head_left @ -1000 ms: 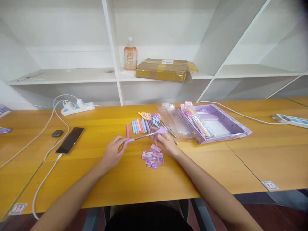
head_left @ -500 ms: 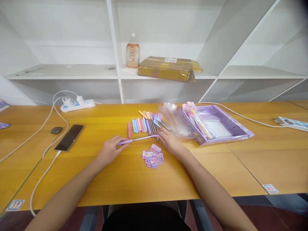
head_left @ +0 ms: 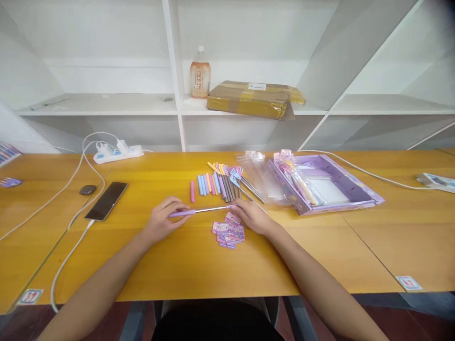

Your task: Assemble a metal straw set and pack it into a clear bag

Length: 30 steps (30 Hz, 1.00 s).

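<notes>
A telescopic back scratcher with a purple handle and thin metal rod (head_left: 211, 209) is stretched level between my hands, above the table. My left hand (head_left: 165, 219) is closed on the purple handle. My right hand (head_left: 250, 216) pinches the other end, hiding most of its purple head. Just beyond lie a row of coloured handle sleeves (head_left: 206, 184) and several metal rods with claw-shaped heads (head_left: 227, 184). A blue-headed back scratcher (head_left: 245, 189) lies aslant, partly behind my right hand. Below the rod is a loose pile of small pink and purple cards (head_left: 229, 232).
Clear plastic bags (head_left: 263, 177) lie beside a purple open box (head_left: 355, 189), which holds bagged back scratchers (head_left: 300, 182). At left are a phone (head_left: 106, 201), a white cable (head_left: 67, 258) and a power strip (head_left: 119, 154). Shelves behind hold a bottle (head_left: 200, 76) and a taped carton (head_left: 250, 99).
Both hands have come slightly nearer to me with the back scratcher, which is now more level. The blue-headed back scratcher beyond my right hand shows more fully. The view has shifted a little.
</notes>
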Available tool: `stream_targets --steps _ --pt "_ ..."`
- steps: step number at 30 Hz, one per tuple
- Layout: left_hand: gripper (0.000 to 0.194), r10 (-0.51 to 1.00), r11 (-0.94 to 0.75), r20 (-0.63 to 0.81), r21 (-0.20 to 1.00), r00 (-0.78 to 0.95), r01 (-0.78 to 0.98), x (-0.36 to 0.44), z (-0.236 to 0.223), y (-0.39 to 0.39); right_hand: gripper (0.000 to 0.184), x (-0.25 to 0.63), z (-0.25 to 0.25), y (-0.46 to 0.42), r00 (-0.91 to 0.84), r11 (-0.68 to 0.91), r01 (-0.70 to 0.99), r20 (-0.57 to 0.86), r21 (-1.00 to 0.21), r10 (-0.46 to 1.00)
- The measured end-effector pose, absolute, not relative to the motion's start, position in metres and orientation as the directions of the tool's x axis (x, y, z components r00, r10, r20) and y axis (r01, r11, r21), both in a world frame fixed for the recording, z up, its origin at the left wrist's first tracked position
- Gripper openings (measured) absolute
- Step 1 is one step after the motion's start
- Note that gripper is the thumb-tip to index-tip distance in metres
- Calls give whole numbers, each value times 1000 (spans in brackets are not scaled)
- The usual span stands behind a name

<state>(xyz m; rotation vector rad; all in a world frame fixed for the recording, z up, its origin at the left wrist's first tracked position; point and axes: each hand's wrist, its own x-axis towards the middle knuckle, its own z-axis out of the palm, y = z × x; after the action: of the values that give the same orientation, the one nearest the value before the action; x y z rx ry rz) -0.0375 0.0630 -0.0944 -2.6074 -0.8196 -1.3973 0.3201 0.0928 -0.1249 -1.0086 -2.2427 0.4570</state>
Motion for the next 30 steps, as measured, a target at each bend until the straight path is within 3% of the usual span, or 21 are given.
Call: stream_targets --steps 8,17,24,30 --pt "38 317 -893 870 141 377 426 -38 -93 54 39 306 -132 83 -534 655 521 389 -547 750" --pt "33 344 -887 889 203 302 414 -31 -103 53 33 294 -138 74 -544 694 521 433 -497 719" --pt "20 421 -850 874 286 242 443 -27 -111 52 30 290 -139 68 -535 694 552 442 -462 720" --pt "22 461 -854 859 361 224 374 -26 -114 50 28 288 -141 64 -541 661 530 389 -531 746"
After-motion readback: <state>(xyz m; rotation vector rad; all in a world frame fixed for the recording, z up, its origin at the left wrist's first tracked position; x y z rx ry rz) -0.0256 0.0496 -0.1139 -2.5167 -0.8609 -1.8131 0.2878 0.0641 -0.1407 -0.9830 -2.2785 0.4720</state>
